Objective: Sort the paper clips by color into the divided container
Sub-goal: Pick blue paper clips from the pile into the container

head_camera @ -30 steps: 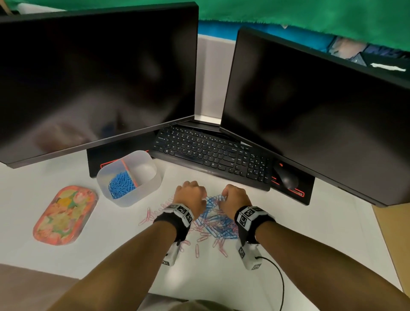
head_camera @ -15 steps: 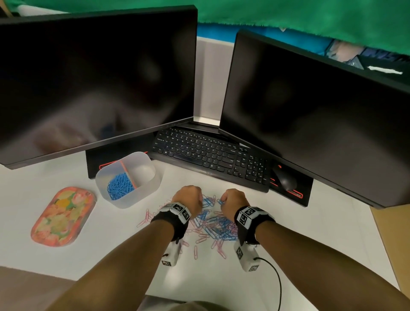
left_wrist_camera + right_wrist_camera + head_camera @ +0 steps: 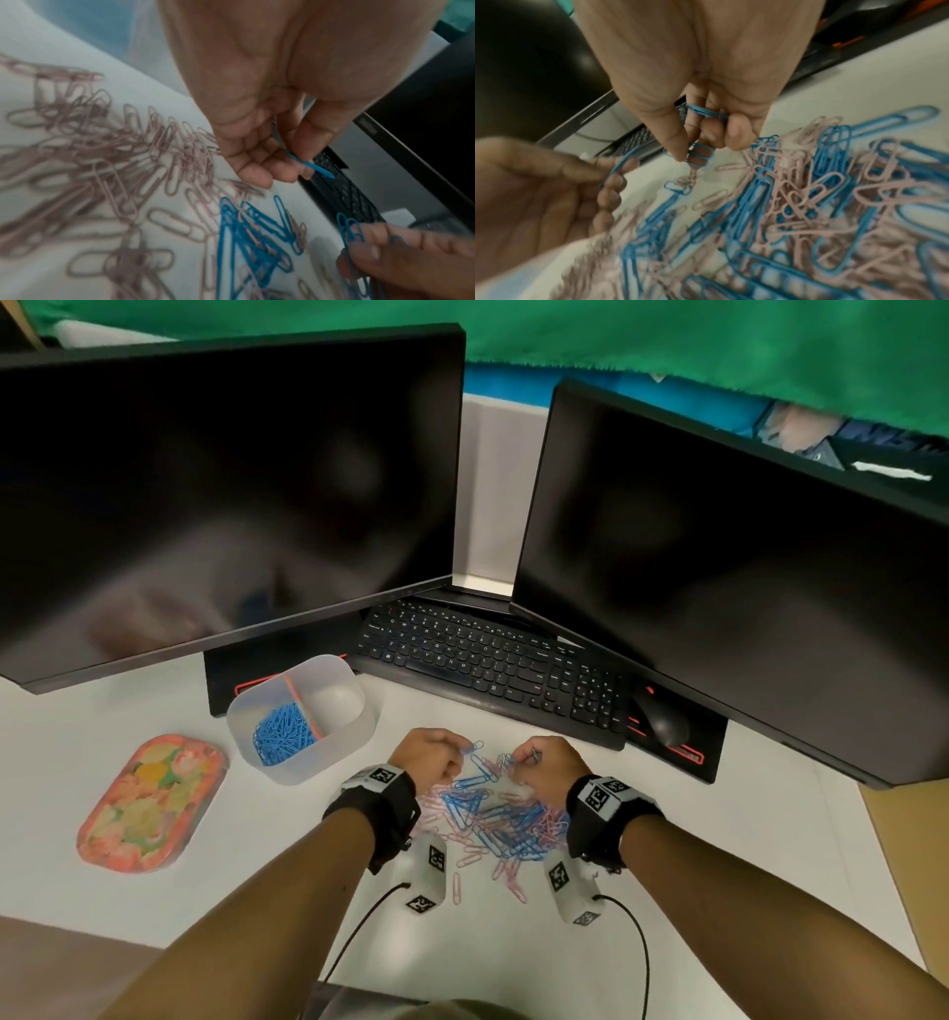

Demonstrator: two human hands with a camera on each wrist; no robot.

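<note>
A mixed pile of blue and pink paper clips (image 3: 493, 819) lies on the white desk between my wrists. My left hand (image 3: 429, 755) hovers over the pile's far left edge and pinches a blue clip (image 3: 311, 165) between thumb and fingers. Over the far right edge, my right hand (image 3: 547, 760) grips several blue clips (image 3: 702, 155) in curled fingers, with a pink clip dangling below them. The translucent divided container (image 3: 303, 719) stands to the left; its left compartment holds blue clips (image 3: 282, 734), its right compartment looks empty.
A black keyboard (image 3: 493, 660) and mouse (image 3: 662, 719) lie just beyond the pile, under two dark monitors (image 3: 226, 485). A floral oval tray (image 3: 151, 801) sits left of the container. Wrist-camera cables trail toward the near desk edge.
Both hands have lifted slightly off the pile and drawn apart, each now holding blue clips pulled from it. The head view has shifted a little.
</note>
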